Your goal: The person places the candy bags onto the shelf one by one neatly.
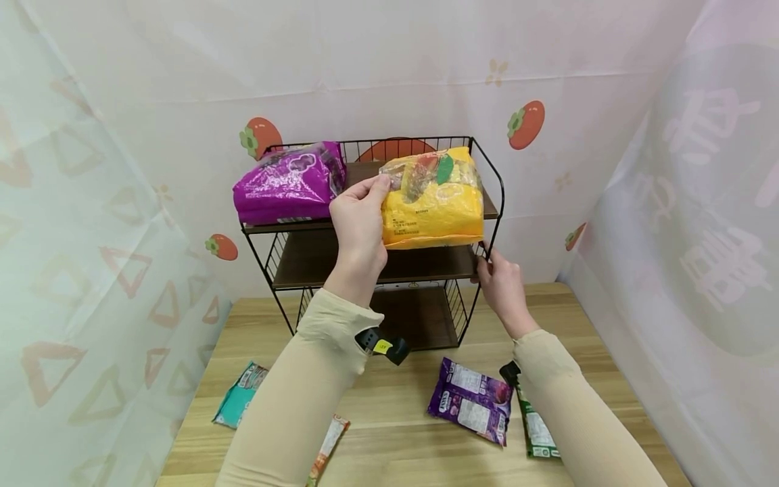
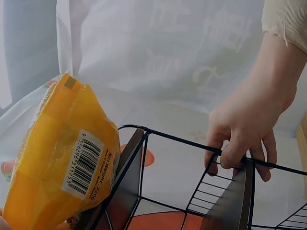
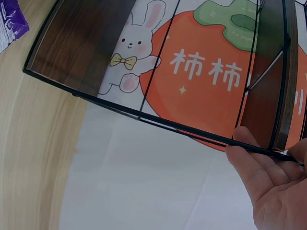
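My left hand (image 1: pixel 360 226) pinches the left edge of a yellow snack bag (image 1: pixel 433 220) at the right of the rack's top shelf. In the left wrist view, the bag (image 2: pixel 72 153) shows its barcode side against the shelf edge. My right hand (image 1: pixel 502 287) grips the right side frame of the black wire rack (image 1: pixel 500 193) near the middle shelf. The right wrist view shows the fingers of that hand (image 3: pixel 273 187) around the side wire. A purple snack bag (image 1: pixel 286 193) lies on the top shelf's left part.
On the wooden table (image 1: pixel 389 433) in front of the rack lie a dark purple packet (image 1: pixel 471 400), a green packet (image 1: pixel 538 429), a teal packet (image 1: pixel 239 399) and an orange-white packet (image 1: pixel 328 446). My sleeves partly cover some of these. Printed cloth hangs behind and at both sides.
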Demonstrator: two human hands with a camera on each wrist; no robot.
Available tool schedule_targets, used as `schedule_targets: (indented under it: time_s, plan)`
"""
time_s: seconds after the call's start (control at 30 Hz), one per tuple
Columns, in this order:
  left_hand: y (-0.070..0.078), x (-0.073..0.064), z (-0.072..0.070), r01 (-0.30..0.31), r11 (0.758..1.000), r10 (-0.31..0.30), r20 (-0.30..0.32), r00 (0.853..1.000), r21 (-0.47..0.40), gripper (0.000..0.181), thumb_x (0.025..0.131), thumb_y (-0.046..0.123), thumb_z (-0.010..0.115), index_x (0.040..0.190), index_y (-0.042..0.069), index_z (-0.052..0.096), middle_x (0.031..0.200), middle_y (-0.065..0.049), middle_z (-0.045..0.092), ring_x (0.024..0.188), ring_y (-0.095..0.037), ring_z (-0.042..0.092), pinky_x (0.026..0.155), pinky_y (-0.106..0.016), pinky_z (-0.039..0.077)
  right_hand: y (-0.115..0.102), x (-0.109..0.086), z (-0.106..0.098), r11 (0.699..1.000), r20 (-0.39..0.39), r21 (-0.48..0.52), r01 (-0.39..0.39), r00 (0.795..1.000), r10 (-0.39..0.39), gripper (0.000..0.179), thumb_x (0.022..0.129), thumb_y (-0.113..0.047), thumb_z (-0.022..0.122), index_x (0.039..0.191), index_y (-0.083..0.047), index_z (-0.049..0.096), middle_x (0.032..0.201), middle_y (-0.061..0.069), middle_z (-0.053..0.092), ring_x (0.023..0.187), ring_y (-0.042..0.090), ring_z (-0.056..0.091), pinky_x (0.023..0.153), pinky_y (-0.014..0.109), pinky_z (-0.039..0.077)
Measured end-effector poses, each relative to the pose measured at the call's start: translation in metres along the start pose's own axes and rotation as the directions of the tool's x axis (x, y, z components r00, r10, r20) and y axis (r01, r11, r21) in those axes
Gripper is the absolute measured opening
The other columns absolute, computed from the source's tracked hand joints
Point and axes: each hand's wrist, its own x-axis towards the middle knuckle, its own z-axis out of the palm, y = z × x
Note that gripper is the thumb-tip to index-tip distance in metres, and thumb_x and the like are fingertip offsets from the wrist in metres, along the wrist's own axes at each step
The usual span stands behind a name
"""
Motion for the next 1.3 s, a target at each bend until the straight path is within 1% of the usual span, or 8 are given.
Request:
schedule_targets:
  time_s: [0.1, 0.37, 0.6, 0.83, 1.0, 1.07, 1.17, 1.3]
  plan:
    - [0.001, -0.001, 0.002, -0.043, 0.999, 0.043, 0.014, 0.999, -0.033, 0.017, 0.095, 0.016, 0.074, 0.101, 0.001, 0.080, 0.101, -0.014, 0.073, 0.087, -0.021, 0.070, 0.081, -0.032, 0.060, -0.001, 0.000, 0.000, 1.000, -0.003, 0.003, 0.007, 1.000, -0.007, 0.042, 0.104, -0.001, 0.052, 0.144, 0.011, 0.049, 0.076, 0.024, 0.073, 0.060, 0.037, 0.071, 0.040, 0.024, 0.037]
    - [0.007, -0.003, 0.004, -0.154, 0.985, 0.157, 0.033, 0.987, -0.076, 0.020, 0.095, 0.018, 0.074, 0.104, 0.001, 0.080, 0.098, -0.014, 0.073, 0.084, -0.020, 0.069, 0.078, -0.031, 0.060, -0.001, -0.001, 0.000, 1.000, -0.016, -0.004, 0.010, 1.000, -0.010, 0.040, 0.103, -0.001, 0.053, 0.142, 0.008, 0.053, 0.074, 0.022, 0.073, 0.051, 0.033, 0.065, 0.039, 0.025, 0.034]
    - [0.002, 0.004, 0.001, -0.159, 0.985, 0.160, 0.002, 0.987, -0.068, 0.021, 0.096, 0.019, 0.073, 0.108, 0.004, 0.080, 0.099, -0.012, 0.074, 0.082, -0.018, 0.067, 0.077, -0.029, 0.059, -0.001, 0.000, 0.001, 1.000, -0.015, -0.009, 0.001, 1.000, -0.001, 0.040, 0.104, -0.003, 0.052, 0.142, 0.008, 0.054, 0.074, 0.020, 0.074, 0.059, 0.036, 0.070, 0.041, 0.026, 0.038]
    - [-0.002, 0.008, 0.000, -0.133, 0.991, 0.133, 0.016, 0.991, 0.023, 0.025, 0.099, 0.025, 0.069, 0.116, 0.008, 0.078, 0.107, -0.008, 0.073, 0.090, -0.015, 0.067, 0.082, -0.027, 0.058, 0.001, 0.001, 0.001, 1.000, -0.030, -0.016, 0.023, 0.999, -0.023, 0.039, 0.104, -0.002, 0.051, 0.141, 0.010, 0.054, 0.079, 0.024, 0.074, 0.057, 0.037, 0.069, 0.041, 0.026, 0.041]
    - [-0.002, 0.005, -0.004, -0.112, 0.988, 0.100, 0.110, 0.989, 0.109, 0.040, 0.102, 0.023, 0.066, 0.139, 0.008, 0.063, 0.121, -0.007, 0.072, 0.105, -0.017, 0.070, 0.089, -0.029, 0.058, 0.003, 0.002, 0.000, 0.999, -0.036, -0.022, 0.031, 0.999, -0.032, 0.040, 0.103, -0.001, 0.051, 0.141, 0.011, 0.053, 0.084, 0.027, 0.074, 0.054, 0.036, 0.067, 0.040, 0.026, 0.040]
    - [-0.002, 0.002, -0.006, -0.108, 0.984, 0.087, 0.152, 0.985, 0.141, 0.049, 0.102, 0.021, 0.065, 0.149, 0.008, 0.053, 0.127, -0.008, 0.071, 0.108, -0.018, 0.071, 0.089, -0.030, 0.059, 0.003, 0.002, 0.000, 0.999, -0.034, -0.028, 0.028, 0.999, -0.029, 0.040, 0.103, -0.002, 0.052, 0.141, 0.010, 0.053, 0.077, 0.023, 0.073, 0.051, 0.034, 0.065, 0.040, 0.028, 0.039]
    - [-0.001, -0.003, -0.008, -0.128, 0.966, 0.083, 0.202, 0.976, 0.222, 0.060, 0.102, 0.019, 0.064, 0.157, 0.009, 0.040, 0.136, -0.006, 0.067, 0.111, -0.017, 0.070, 0.089, -0.030, 0.058, 0.003, 0.002, 0.001, 0.998, -0.043, -0.044, 0.040, 0.998, -0.042, 0.039, 0.103, -0.002, 0.052, 0.140, 0.009, 0.055, 0.069, 0.019, 0.071, 0.046, 0.029, 0.060, 0.042, 0.029, 0.038]
    - [0.001, -0.010, -0.010, -0.175, 0.920, 0.089, 0.248, 0.965, 0.351, 0.069, 0.101, 0.019, 0.066, 0.161, 0.010, 0.031, 0.139, -0.006, 0.064, 0.111, -0.015, 0.069, 0.089, -0.029, 0.058, 0.004, 0.002, 0.001, 0.996, -0.062, -0.066, 0.066, 0.996, -0.070, 0.039, 0.101, 0.000, 0.054, 0.139, 0.009, 0.057, 0.061, 0.016, 0.064, 0.041, 0.017, 0.045, 0.043, 0.031, 0.037]
